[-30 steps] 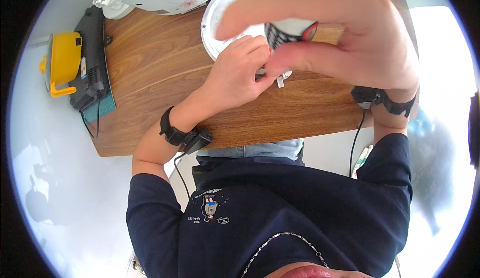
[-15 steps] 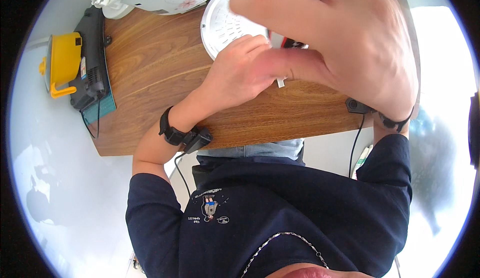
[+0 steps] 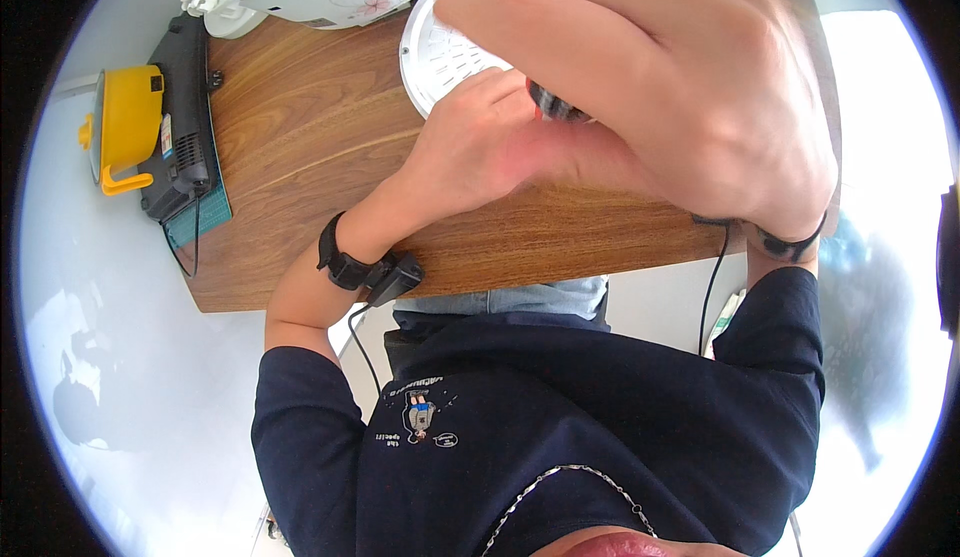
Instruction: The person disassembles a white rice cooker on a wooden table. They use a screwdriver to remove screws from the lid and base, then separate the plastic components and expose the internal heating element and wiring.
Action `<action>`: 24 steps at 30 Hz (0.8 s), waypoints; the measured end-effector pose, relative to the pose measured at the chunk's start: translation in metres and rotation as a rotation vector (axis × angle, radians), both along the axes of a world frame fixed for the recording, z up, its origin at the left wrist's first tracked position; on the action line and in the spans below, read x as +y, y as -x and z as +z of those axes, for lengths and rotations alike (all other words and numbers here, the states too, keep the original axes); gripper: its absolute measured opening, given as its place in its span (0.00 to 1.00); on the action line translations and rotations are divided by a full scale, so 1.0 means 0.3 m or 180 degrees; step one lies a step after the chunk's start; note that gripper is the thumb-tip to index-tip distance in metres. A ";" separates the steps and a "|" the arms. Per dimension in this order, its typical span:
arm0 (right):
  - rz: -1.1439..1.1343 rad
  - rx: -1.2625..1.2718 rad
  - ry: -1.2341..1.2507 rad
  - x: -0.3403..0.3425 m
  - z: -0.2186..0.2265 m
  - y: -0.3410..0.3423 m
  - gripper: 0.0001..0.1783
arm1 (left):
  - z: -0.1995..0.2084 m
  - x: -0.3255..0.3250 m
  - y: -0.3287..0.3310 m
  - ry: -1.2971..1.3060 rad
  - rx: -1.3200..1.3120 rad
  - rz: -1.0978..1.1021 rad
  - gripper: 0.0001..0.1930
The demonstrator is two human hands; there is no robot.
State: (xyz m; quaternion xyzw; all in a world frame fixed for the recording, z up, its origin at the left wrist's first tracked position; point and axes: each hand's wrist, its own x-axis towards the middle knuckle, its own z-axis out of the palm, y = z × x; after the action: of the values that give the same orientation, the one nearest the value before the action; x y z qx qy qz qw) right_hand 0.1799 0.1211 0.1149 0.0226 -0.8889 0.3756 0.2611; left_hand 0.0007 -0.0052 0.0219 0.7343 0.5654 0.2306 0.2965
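From my end I see a black-and-white banded object (image 3: 556, 105) with a red edge (mostly hidden) between the hands, near a white slotted disc (image 3: 440, 65). Compared with half a second ago, the right hand (image 3: 690, 87) covers a small white piece on the table (image 3: 310, 117). Its thumb and forefinger arch well apart, the left hand's (image 3: 478, 145) fingers curl inward, and I cannot tell what either grips.
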 end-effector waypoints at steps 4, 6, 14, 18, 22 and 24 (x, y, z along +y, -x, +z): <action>-0.0084 -0.0008 0.0004 0.011 0.011 -0.001 0.19 | -0.085 0.033 -0.021 -0.1183 -0.0356 -0.0010 0.11; -0.0093 -0.0015 0.0006 0.007 0.007 -0.004 0.19 | -0.092 0.035 -0.022 -0.1026 -0.0344 -0.0050 0.12; -0.0116 -0.0014 -0.0015 0.003 0.007 0.014 0.18 | -0.108 0.040 -0.002 -0.0984 -0.0413 -0.0133 0.13; -0.0195 -0.0003 0.0044 0.019 0.008 -0.002 0.17 | -0.123 0.025 -0.015 -0.0612 -0.0549 0.0013 0.12; -0.0240 -0.0009 0.0043 0.011 0.002 -0.024 0.17 | -0.099 0.021 -0.010 -0.0770 -0.0379 0.0011 0.10; -0.0251 -0.0007 0.0036 0.002 -0.002 -0.025 0.17 | -0.099 0.022 -0.005 -0.0796 -0.0368 0.0014 0.09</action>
State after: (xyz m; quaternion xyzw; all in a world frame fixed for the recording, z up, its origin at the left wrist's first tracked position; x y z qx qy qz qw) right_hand 0.1875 0.1218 0.1142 -0.0143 -0.8873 0.3702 0.2749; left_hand 0.0022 0.0014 -0.0078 0.7498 0.5159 0.3418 0.2343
